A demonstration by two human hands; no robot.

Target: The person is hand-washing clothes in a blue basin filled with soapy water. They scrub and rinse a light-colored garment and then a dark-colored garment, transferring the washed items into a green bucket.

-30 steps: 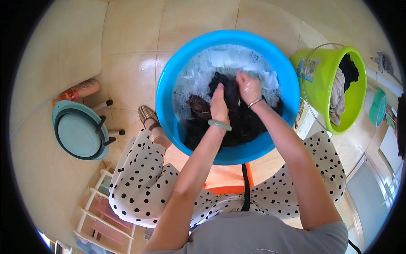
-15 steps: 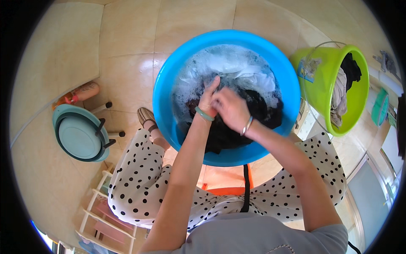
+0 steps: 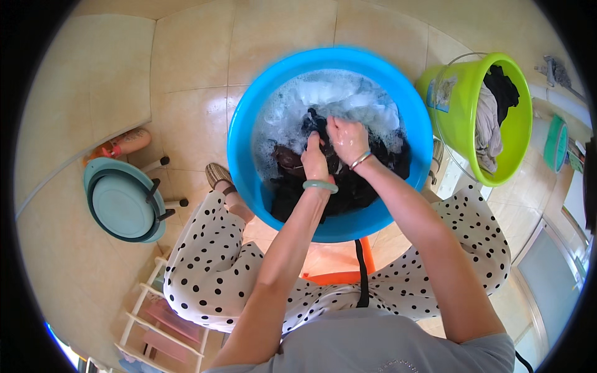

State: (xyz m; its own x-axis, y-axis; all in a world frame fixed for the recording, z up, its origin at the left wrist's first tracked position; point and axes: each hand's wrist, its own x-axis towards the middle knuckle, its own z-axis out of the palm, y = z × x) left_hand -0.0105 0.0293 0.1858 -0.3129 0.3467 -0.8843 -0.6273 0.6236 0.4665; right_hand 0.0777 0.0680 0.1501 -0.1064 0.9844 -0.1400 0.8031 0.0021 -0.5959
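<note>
Facing me, just above centre towards one o'clock, is a big round blue basin (image 3: 235, 143) of sudsy water. At two o'clock, near its rim, a lime-green bucket (image 3: 517, 140) holds a greyish cloth (image 3: 488, 133) and a black cloth (image 3: 502, 87). Dark wet clothes (image 3: 357, 189) fill the basin's six o'clock half; a white cloth (image 3: 348, 96) lies in the suds at its twelve. Over at nine o'clock, well apart, is a round teal tub (image 3: 122, 204). My hands are close together, mid-basin: the right hand (image 3: 348, 140) is curled, pinching the dark clothes; the left hand (image 3: 315, 160) has its thumb up against them, its fingers too hidden to tell their grip. Smallest are my bracelets, pale green (image 3: 320, 185) on the left wrist, silvery (image 3: 360, 160) on the right.
</note>
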